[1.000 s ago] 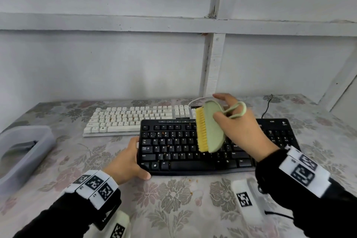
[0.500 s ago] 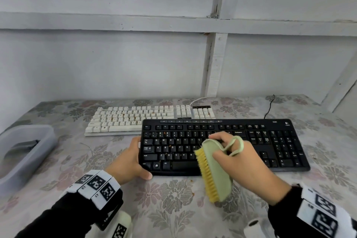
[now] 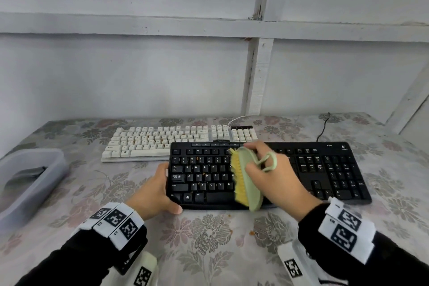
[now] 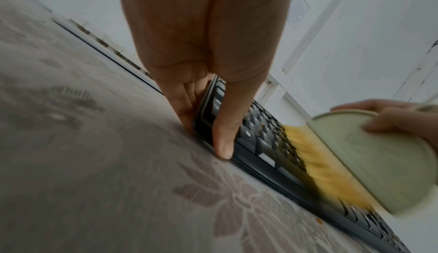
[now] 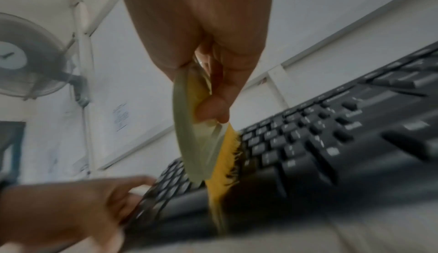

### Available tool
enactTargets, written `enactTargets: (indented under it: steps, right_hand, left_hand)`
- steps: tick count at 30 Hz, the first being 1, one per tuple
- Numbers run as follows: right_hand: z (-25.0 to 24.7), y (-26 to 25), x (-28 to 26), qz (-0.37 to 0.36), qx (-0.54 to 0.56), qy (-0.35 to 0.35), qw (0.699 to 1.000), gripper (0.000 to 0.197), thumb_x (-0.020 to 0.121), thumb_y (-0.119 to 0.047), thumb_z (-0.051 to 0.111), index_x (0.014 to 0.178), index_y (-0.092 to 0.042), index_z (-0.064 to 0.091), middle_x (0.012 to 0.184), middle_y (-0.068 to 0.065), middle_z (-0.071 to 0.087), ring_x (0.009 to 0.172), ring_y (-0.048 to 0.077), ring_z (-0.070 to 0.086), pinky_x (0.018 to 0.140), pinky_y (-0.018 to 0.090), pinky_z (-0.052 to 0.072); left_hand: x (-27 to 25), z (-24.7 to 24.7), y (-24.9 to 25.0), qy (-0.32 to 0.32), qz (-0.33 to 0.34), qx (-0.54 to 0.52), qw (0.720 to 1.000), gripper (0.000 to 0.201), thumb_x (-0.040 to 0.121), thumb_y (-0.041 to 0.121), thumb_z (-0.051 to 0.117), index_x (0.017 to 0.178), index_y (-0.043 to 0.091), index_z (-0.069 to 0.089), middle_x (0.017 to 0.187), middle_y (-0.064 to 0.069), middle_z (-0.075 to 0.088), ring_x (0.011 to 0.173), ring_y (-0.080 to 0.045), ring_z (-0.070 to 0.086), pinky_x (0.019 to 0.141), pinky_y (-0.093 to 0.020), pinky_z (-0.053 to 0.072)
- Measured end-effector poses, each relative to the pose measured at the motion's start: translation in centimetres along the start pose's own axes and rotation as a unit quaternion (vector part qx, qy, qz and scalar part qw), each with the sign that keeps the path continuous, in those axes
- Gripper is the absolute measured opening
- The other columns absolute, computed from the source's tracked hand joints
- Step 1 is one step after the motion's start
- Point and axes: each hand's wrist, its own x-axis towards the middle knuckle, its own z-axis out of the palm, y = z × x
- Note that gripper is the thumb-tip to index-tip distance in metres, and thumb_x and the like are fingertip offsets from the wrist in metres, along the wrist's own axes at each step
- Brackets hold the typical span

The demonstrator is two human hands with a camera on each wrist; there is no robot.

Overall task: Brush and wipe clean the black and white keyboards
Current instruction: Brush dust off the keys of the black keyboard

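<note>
The black keyboard [image 3: 325, 167] lies across the middle of the flowered table, with small orange crumbs among its keys. Behind it to the left sits the white keyboard [image 3: 162, 141]. My left hand [image 3: 157, 190] grips the black keyboard's [image 4: 251, 137] front left corner, thumb on the front edge. My right hand [image 3: 276, 181] holds a pale green brush [image 3: 249, 181] with yellow bristles, fingers through its loop handle. The brush [image 5: 201, 144] stands on edge, its bristles [image 4: 315, 165] on the middle keys of the black keyboard [image 5: 320, 144].
A grey plastic tub [image 3: 27, 183] sits at the table's left edge. Orange crumbs [image 3: 251, 232] lie on the cloth in front of the black keyboard. Two cables [image 3: 323, 127] run back toward the white wall. A fan [image 5: 31, 58] hangs on the wall.
The brush swept from the keyboard's middle down past its front edge, then came back up onto the keys. My left hand kept its hold on the corner.
</note>
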Motion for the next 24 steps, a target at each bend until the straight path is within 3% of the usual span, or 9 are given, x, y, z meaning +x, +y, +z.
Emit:
enactTargets:
  steps: [2, 4, 6, 9, 12, 14, 18, 22, 24]
  right_hand:
    - [0.4, 0.5, -1.3, 0.013, -0.005, -0.038, 0.999, 0.025, 0.089, -0.01, 0.049, 0.107, -0.026, 0.053, 0.063, -0.003, 0.057, 0.046, 0.007, 0.043, 0.043, 0.026, 0.035]
    - [0.1, 0.4, -2.1, 0.039, 0.002, -0.071, 0.997, 0.024, 0.089, -0.012, 0.049, 0.107, -0.026, 0.055, 0.062, 0.0, 0.055, 0.048, 0.008, 0.037, 0.044, 0.022, 0.031]
    - [-0.8, -0.4, -1.9, 0.046, -0.004, -0.068, 0.997, 0.02, 0.088, -0.015, 0.051, 0.103, -0.025, 0.06, 0.075, 0.002, 0.064, 0.055, 0.012, 0.047, 0.049, 0.023, 0.04]
    - [-1.9, -2.0, -0.1, 0.011, -0.011, 0.009, 1.0, 0.017, 0.088, -0.015, 0.053, 0.1, -0.022, 0.063, 0.085, 0.0, 0.068, 0.066, 0.014, 0.061, 0.057, 0.03, 0.052]
    - [-2.0, -2.8, 2.5, 0.014, 0.049, 0.052, 0.997, 0.024, 0.09, -0.011, 0.052, 0.11, -0.023, 0.056, 0.083, 0.0, 0.064, 0.05, 0.002, 0.059, 0.039, 0.023, 0.047]
    - [-1.4, -2.8, 3.9, 0.024, 0.077, 0.043, 0.996, 0.031, 0.091, -0.01, 0.049, 0.119, -0.021, 0.052, 0.085, 0.0, 0.062, 0.044, 0.0, 0.058, 0.034, 0.017, 0.042]
    - [0.0, -2.4, 4.1, 0.028, 0.06, 0.011, 0.998, 0.026, 0.09, -0.01, 0.047, 0.114, -0.017, 0.053, 0.087, 0.015, 0.064, 0.053, 0.014, 0.059, 0.035, 0.022, 0.046]
    - [1.1, -1.6, 1.4, 0.021, 0.044, -0.022, 0.999, 0.017, 0.091, -0.012, 0.049, 0.106, -0.021, 0.051, 0.074, 0.002, 0.06, 0.05, 0.007, 0.054, 0.038, 0.015, 0.041]
    - [1.4, -1.0, -0.1, 0.019, 0.029, -0.039, 0.999, 0.016, 0.09, -0.014, 0.05, 0.102, -0.024, 0.052, 0.076, 0.005, 0.063, 0.054, 0.011, 0.051, 0.043, 0.02, 0.041]
  left_hand:
    - [0.0, 0.0, 0.0, 0.0, 0.0, -0.001, 1.0, 0.098, 0.06, -0.002, 0.079, 0.133, 0.027, 0.02, 0.105, 0.005, 0.061, 0.098, -0.011, 0.058, 0.082, -0.025, 0.046]
    - [0.0, 0.0, 0.0, -0.002, -0.001, -0.003, 1.0, 0.098, 0.061, -0.002, 0.079, 0.134, 0.027, 0.02, 0.105, 0.004, 0.061, 0.098, -0.012, 0.058, 0.081, -0.025, 0.046]
    - [0.0, 0.0, 0.0, -0.003, 0.0, -0.004, 1.0, 0.098, 0.061, -0.002, 0.079, 0.134, 0.027, 0.02, 0.105, 0.004, 0.061, 0.098, -0.011, 0.058, 0.08, -0.024, 0.046]
    - [0.0, -0.1, 0.1, -0.006, 0.003, 0.003, 1.0, 0.096, 0.062, 0.0, 0.079, 0.133, 0.027, 0.019, 0.107, 0.006, 0.061, 0.098, -0.008, 0.058, 0.076, -0.018, 0.043]
    - [0.0, -0.1, 0.1, -0.006, 0.002, 0.003, 1.0, 0.097, 0.062, 0.001, 0.08, 0.134, 0.027, 0.019, 0.107, 0.006, 0.061, 0.099, -0.008, 0.058, 0.075, -0.017, 0.043]
    - [0.0, -0.1, 0.1, -0.007, 0.002, 0.003, 1.0, 0.098, 0.062, 0.0, 0.08, 0.135, 0.026, 0.019, 0.108, 0.007, 0.06, 0.1, -0.008, 0.057, 0.076, -0.016, 0.042]
    - [0.0, -0.1, 0.1, -0.007, -0.002, 0.005, 1.0, 0.099, 0.062, 0.001, 0.08, 0.136, 0.025, 0.019, 0.108, 0.008, 0.059, 0.101, -0.009, 0.056, 0.076, -0.017, 0.042]
    - [0.0, -0.1, 0.1, -0.007, -0.004, 0.013, 1.0, 0.099, 0.063, 0.002, 0.079, 0.137, 0.025, 0.017, 0.109, 0.008, 0.058, 0.103, -0.012, 0.055, 0.078, -0.018, 0.042]
    - [0.0, -0.1, 0.1, -0.008, -0.003, 0.013, 1.0, 0.1, 0.063, 0.001, 0.079, 0.137, 0.025, 0.017, 0.108, 0.008, 0.059, 0.103, -0.012, 0.056, 0.08, -0.021, 0.043]
